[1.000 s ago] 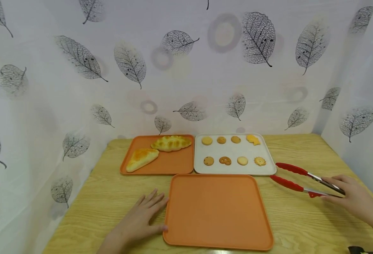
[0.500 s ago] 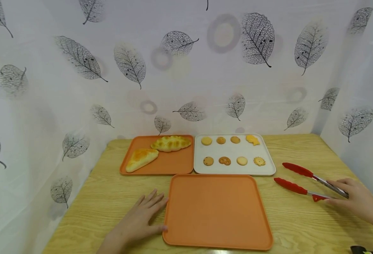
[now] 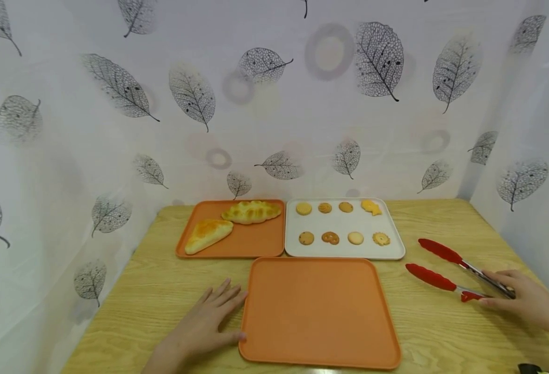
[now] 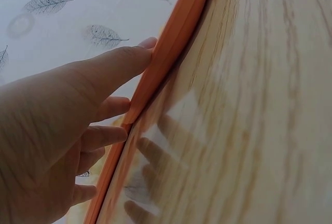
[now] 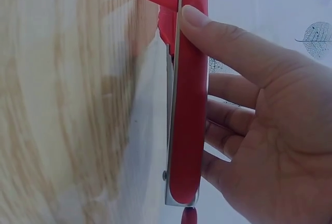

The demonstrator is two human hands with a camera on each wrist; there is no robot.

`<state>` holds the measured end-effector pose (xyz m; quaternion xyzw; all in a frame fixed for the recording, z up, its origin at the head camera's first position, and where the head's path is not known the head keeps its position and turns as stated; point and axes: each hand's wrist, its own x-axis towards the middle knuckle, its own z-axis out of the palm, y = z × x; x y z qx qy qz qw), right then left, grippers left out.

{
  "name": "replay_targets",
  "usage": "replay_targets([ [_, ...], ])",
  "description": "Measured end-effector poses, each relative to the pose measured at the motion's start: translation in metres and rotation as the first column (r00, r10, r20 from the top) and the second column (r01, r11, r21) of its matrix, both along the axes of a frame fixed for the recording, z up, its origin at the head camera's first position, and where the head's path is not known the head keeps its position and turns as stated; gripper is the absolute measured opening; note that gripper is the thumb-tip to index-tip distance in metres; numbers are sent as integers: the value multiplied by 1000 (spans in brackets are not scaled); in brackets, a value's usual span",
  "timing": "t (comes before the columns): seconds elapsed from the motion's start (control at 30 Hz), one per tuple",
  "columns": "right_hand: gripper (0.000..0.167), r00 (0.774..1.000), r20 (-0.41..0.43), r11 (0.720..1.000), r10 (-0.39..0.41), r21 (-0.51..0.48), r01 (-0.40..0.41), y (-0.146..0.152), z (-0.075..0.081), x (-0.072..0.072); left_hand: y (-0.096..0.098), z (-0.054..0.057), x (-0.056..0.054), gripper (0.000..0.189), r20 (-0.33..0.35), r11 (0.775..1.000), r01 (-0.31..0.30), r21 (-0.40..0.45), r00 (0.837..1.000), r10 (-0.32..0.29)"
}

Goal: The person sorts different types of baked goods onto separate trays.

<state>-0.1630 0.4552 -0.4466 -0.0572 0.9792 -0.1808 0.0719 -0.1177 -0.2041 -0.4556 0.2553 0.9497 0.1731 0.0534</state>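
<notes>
In the head view my right hand (image 3: 524,301) holds red-tipped metal tongs (image 3: 431,277), their arms spread apart and pointing left, low over the table at the right. The right wrist view shows my thumb on the tongs' red handle grip (image 5: 189,105) and the fingers on its other side. My left hand (image 3: 204,324) lies with fingers spread beside the bare orange tray (image 3: 321,311), its thumb at the tray's left edge. In the left wrist view, thumb and fingertips touch that tray's side wall (image 4: 171,37).
Behind, a second orange tray (image 3: 260,249) bears a triangular bread (image 3: 209,235) and a braided bread (image 3: 251,212). Against its right side stands a white tray (image 3: 340,223) with two rows of cookies, including a pretzel-shaped one (image 3: 330,238). A leaf-print curtain (image 3: 274,124) encloses the wooden table (image 3: 129,311).
My right hand and the tongs have shifted to the right and slightly nearer to me, away from the white tray. The left hand and the trays keep their places.
</notes>
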Motion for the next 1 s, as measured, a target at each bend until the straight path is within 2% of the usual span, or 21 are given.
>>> replay_targets([
  [0.4, 80, 1000, 30, 1000, 1, -10, -1, 5, -4, 2, 1, -1, -4, 84, -23, 1000, 13, -22, 1000, -13],
  [0.6, 77, 1000, 10, 1000, 18, -21, -18, 4, 1, 0, 0, 3, -12, 81, -98, 997, 49, -63, 994, -55],
  [0.8, 68, 995, -64, 996, 74, -43, -76, -13, 16, -6, 0, 18, -25, 79, -178, 990, 51, -131, 981, -74],
  [1.0, 67, 992, -102, 995, 78, -48, -83, -53, 42, -14, 3, 36, -42, 80, -301, 988, -14, -154, 953, -33],
])
